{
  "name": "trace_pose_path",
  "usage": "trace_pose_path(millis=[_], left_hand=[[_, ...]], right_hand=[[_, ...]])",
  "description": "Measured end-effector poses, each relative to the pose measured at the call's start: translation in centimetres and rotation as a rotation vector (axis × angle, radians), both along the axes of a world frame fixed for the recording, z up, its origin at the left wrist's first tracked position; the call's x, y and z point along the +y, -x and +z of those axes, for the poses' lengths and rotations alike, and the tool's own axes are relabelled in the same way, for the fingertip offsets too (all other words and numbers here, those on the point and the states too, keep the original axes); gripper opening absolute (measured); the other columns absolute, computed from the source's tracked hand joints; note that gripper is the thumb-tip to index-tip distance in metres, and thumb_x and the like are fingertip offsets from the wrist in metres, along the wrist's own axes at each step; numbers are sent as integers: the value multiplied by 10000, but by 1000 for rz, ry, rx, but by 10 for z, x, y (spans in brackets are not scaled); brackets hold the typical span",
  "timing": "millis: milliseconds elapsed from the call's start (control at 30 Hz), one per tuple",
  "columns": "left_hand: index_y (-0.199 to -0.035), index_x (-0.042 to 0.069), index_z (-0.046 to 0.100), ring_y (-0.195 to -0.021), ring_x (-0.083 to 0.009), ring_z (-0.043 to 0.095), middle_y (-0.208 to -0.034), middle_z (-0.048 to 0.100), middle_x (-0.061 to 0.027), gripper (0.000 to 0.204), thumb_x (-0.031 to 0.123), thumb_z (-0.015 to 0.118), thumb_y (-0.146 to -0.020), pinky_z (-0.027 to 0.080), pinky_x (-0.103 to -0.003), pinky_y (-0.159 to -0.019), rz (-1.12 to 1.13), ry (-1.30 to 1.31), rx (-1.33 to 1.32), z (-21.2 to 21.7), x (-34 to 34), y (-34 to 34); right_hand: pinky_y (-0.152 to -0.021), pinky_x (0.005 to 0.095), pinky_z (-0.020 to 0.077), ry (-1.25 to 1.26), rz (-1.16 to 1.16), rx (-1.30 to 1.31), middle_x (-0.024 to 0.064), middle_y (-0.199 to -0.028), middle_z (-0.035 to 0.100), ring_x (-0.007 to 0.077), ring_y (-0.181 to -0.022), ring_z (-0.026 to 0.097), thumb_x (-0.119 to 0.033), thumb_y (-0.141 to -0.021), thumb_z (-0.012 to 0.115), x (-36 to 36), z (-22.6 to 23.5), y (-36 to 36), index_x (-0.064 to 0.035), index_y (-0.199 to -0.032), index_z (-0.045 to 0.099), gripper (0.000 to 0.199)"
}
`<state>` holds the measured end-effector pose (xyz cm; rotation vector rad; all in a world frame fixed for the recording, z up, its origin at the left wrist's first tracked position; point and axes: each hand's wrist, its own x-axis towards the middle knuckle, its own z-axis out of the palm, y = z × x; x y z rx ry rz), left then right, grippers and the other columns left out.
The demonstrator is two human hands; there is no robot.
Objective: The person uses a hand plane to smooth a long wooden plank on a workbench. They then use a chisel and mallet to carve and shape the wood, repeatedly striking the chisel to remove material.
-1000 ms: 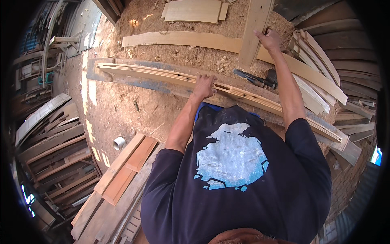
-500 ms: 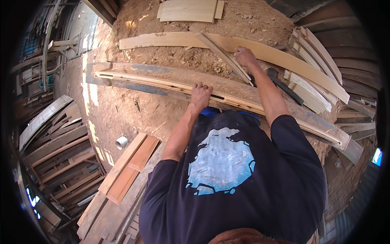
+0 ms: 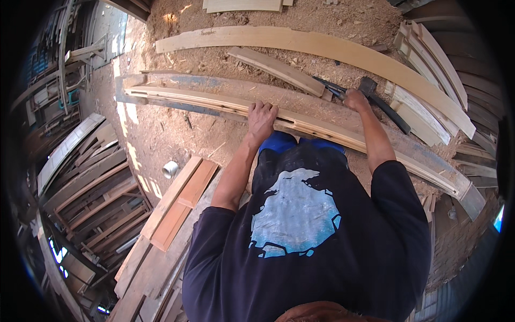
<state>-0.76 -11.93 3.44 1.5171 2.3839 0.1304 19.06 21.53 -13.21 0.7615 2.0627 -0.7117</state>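
Observation:
Near the middle, my left hand (image 3: 262,119) lies closed over the long slotted wooden rail (image 3: 327,132), its fingers bent across the far edge. The rail rests lengthwise on a long worn plank (image 3: 225,88) and has dark narrow slots cut in it. To the right, my right hand (image 3: 355,100) is closed at the near end of a dark slender tool (image 3: 332,87); the tool's exact kind is hard to make out. Just beside that hand lies a hammer (image 3: 390,114) with a dark head and black handle. A short wooden strip (image 3: 279,70) lies beyond the rail.
A long pale curved board (image 3: 300,40) lies across the sawdust beyond the plank. Several boards are stacked at the right (image 3: 432,59). At the lower left are planks (image 3: 174,214) and a white pipe piece (image 3: 170,169). Timber racks (image 3: 102,198) line the left.
My right hand has let go of the short wooden strip, now lying farther left, and moved right and nearer onto the dark tool. My left hand stays on the rail.

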Motion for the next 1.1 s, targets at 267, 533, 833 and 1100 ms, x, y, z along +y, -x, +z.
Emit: trace_pose_path(millis=[267,533,833,1100], left_hand=[[-992,128,654,-948,-295,584,-970,673,-57,294,49,651,-709,409,-439,-847,25,89,-31,0,3,2],[-993,126,673,-936,-302,586,-961,680,-57,288,39,630,-722,407,-448,-854,54,74,-30,0,9,-1],[-988,115,684,-955,-314,588,-983,691,-81,244,69,594,-766,407,-463,-876,66,102,-9,-1,12,-5],[-1325,137,538,-1125,-360,552,-1192,636,-135,650,223,781,-729,384,-497,-992,-99,384,-152,8,17,7]], right_hand=[[-1069,476,461,-112,107,-70,175,-1393,593,378,-1320,547,-250,-901,614,-22,-27,23,-149,-1365,581,475],[-1044,494,462,-29,240,-127,164,-1384,567,344,-1336,521,-335,-936,604,-10,4,43,-174,-1278,644,381],[-1067,436,425,-185,365,-32,119,-1296,654,303,-1314,549,-188,-875,652,-15,5,53,-129,-1201,715,337],[-861,430,581,-19,105,50,223,-1107,724,353,-1067,704,-159,-758,738,51,55,40,-12,-1137,681,410]])
